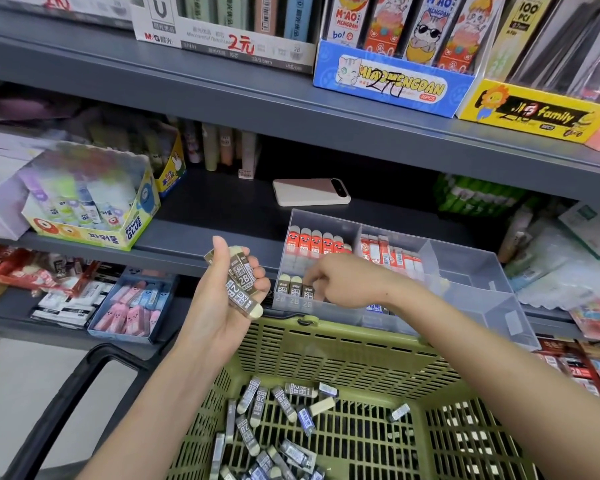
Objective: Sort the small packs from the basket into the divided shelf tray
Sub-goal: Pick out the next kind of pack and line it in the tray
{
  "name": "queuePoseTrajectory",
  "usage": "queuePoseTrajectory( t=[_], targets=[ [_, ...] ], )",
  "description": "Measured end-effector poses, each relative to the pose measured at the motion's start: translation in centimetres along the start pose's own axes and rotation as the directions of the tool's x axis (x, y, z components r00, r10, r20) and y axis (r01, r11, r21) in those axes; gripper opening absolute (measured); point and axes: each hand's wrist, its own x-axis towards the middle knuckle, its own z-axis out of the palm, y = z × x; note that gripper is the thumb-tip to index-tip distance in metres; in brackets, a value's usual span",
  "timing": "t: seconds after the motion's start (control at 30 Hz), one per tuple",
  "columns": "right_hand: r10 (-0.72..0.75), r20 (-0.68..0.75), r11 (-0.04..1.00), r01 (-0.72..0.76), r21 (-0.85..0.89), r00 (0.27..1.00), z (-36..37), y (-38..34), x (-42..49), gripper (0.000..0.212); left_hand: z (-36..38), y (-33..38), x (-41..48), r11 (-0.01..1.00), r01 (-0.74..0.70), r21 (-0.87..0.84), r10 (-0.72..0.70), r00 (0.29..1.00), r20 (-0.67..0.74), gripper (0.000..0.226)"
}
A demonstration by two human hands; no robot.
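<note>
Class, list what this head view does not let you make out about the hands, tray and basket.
Head view: how many packs the left hand holds; they overlap under its fingers.
Head view: whether the right hand pinches a pack in the tray; its knuckles hide the fingertips.
Head view: the basket's near end, cut off by the bottom edge.
Head view: the packs' small print, too small.
</note>
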Motion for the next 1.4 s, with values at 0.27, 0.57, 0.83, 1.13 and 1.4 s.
queuePoseTrajectory(
  t=[0.27,0.57,0.83,1.13,1.4],
  targets=[
    [-0.029,-0.338,0.995,0.060,0.083,0.941,0.5,-0.6,-1.7,0.022,0.3,-0.1,-0.3,0.995,0.033,-0.096,-0.033,0.999,0.002,0.032],
    [0.089,-0.400,0.862,0.131,0.489,0.912,4.1,-5.6,-2.8,0.019,0.0,-0.5,-0.3,0.995,-0.051,-0.090,0.055,0.998,0.038,0.029],
    [0.272,-0.360,0.371,0.248,0.895,0.892,4.8,-5.5,-3.6,0.018,-0.2,-0.9,-0.1,0.993,-0.119,-0.019,0.120,0.991,0.061,0.026],
    [0.286,-0.507,0.892,-0.034,0.450,0.813,0.2,1.8,-2.6,0.020,-0.4,-1.5,-0.3,0.907,-0.213,0.364,0.218,0.976,0.028,0.020],
    [0.207,-0.264,0.974,-0.174,0.142,0.942,0.2,0.7,0.3,0.015,-0.6,-1.1,-0.5,0.904,-0.133,0.407,0.167,0.985,-0.047,0.028]
  ],
)
